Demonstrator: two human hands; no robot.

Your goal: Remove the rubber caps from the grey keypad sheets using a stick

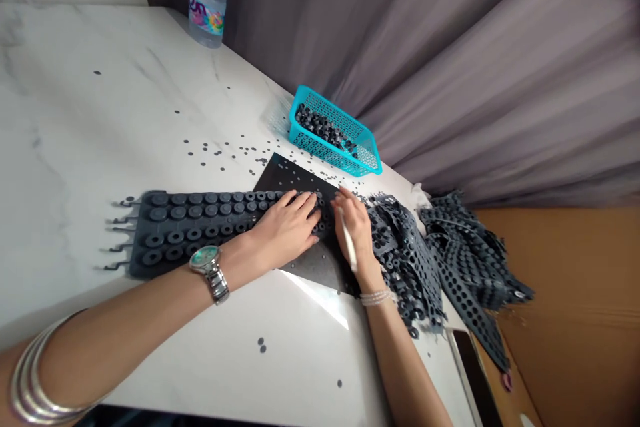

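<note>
Many discs (pixel 339 383) dot marbled table (pixel 75 140) by curtain (pixel 450 80); left hand (pixel 286 230) flat on sheet (pixel 197 222), right hand (pixel 359 227) holding white stick (pixel 349 242)

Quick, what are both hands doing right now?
Left hand: open, resting on the dark studded sheet.
Right hand: closed, holding a thin white tool.

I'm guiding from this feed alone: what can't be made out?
Head view throughout:
Dark grey studded rubber strip: part lies hidden under the left hand.
Slim white stick-shaped tool: the right hand hides its forward end.
Clear plastic bottle with colourful label: top cut off by upper edge.
Flat, black-screened, pale-edged device: near end cut off by lower edge.
</note>
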